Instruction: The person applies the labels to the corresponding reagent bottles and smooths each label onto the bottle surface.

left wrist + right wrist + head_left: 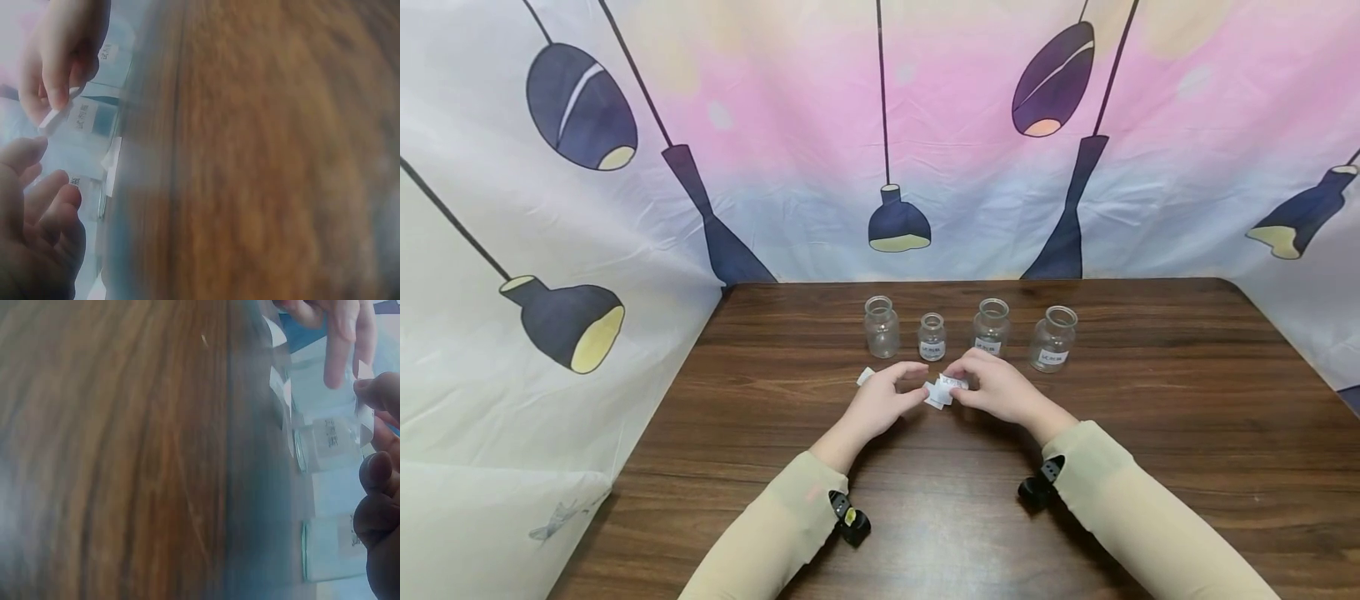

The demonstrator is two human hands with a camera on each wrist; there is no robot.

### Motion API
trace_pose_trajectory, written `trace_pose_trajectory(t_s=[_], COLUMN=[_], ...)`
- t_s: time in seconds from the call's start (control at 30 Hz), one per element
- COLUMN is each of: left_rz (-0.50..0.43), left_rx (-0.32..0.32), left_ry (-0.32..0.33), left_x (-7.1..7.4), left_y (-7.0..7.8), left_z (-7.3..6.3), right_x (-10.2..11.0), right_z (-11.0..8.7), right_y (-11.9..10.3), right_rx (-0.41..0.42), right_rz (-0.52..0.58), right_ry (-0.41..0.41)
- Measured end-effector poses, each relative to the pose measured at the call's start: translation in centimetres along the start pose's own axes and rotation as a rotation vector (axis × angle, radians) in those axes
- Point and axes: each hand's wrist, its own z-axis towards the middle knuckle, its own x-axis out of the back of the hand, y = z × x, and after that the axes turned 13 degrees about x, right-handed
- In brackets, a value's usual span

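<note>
My right hand (1000,387) pinches a small white paper label (953,383) with printed characters between thumb and fingers, above the table. In the right wrist view the label (365,415) stands on edge under the thumb. My left hand (880,400) is close by on the left, its fingers loosely bent and parted with nothing between them. Another white label (934,397) lies on the table below the held one, and a further label (865,377) lies partly behind the left hand. Just beyond the hands stands a small glass jar (932,333) with a printed label.
An unlabelled glass jar (882,329) stands at the row's left end. To the right are two labelled jars, one glass jar (992,321) partly behind the right hand and another glass jar (1054,333) at the end. A patterned curtain (820,125) hangs behind the wooden table (925,517).
</note>
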Motion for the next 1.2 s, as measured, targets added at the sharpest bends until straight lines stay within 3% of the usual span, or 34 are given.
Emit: trace_pose_trajectory(t_s=[0.23, 0.43, 0.53, 0.73, 0.9, 1.2], left_rz=[-0.013, 0.010, -0.033, -0.143, -0.209, -0.256], left_rx=[0.032, -0.015, -0.025, 0.031, 0.023, 0.010], left_ry=[-0.042, 0.019, 0.026, -0.007, -0.044, -0.082], left_x=[-0.2, -0.4, -0.5, -0.7, -0.8, -0.5], left_y=[0.2, 0.2, 0.1, 0.0, -0.1, -0.2], left_z=[0.0, 0.1, 0.1, 0.2, 0.3, 0.2], right_x=[-0.3, -0.7, -0.9, -1.4, -1.8, -2.4], right_z=[0.5, 0.9, 1.1, 1.3, 1.5, 1.4], right_y=[-0.4, -0.6, -0.8, -1.1, -1.5, -1.8], right_rx=[-0.004, -0.023, -0.033, -0.059, -0.035, -0.097], right_rz=[-0.005, -0.006, 0.002, 0.004, 0.017, 0.196], right_ry=[-0.013, -0.011, -0.002, 0.020, 0.063, 0.096])
